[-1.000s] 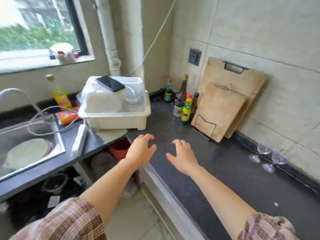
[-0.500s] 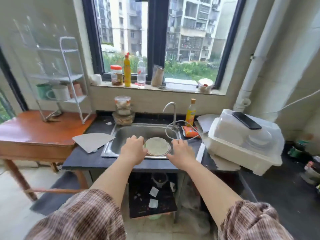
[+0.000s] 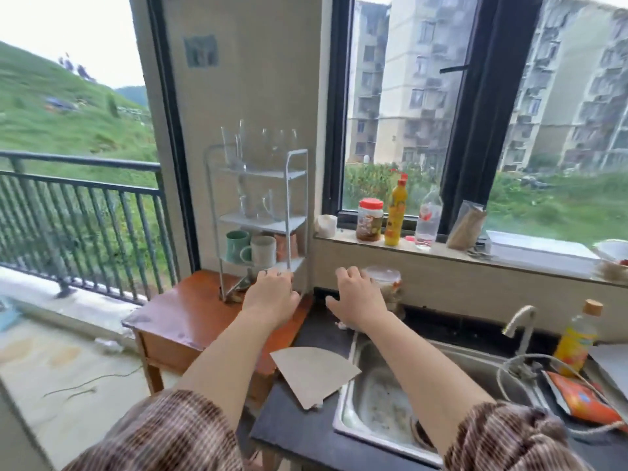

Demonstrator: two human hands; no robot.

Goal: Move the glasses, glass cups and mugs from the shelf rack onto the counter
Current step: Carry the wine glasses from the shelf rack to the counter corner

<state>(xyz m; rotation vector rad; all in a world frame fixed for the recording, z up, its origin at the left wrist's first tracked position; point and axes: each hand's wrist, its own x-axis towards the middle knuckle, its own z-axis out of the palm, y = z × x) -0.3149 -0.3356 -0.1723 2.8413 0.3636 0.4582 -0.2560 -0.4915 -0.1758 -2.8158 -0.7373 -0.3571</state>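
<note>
A white three-tier shelf rack [image 3: 289, 185] stands on a wooden side table [image 3: 190, 311] left of the dark counter [image 3: 306, 416]. Tall clear glasses [image 3: 234, 147] fill its top tier. Glass cups [image 3: 258, 207] sit on the middle tier. A green mug [image 3: 236, 244], a beige mug [image 3: 261, 251] and a brown mug [image 3: 285, 246] occupy the bottom tier. My left hand [image 3: 270, 295] hovers empty just below and in front of the bottom tier, fingers apart. My right hand [image 3: 356, 299] is empty and spread over the counter's back corner.
A steel sink [image 3: 384, 413] with a tap [image 3: 520, 321] lies to the right. A piece of cardboard [image 3: 312, 375] rests on the counter's left end. Jars and bottles [image 3: 397, 212] line the windowsill. A stacked container [image 3: 384, 283] stands behind my right hand. An orange bottle [image 3: 577, 338] stands by the tap.
My view has swung left from the right counter, past the sink, to the shelf rack. Both empty hands have travelled with it and now sit near the rack's bottom tier.
</note>
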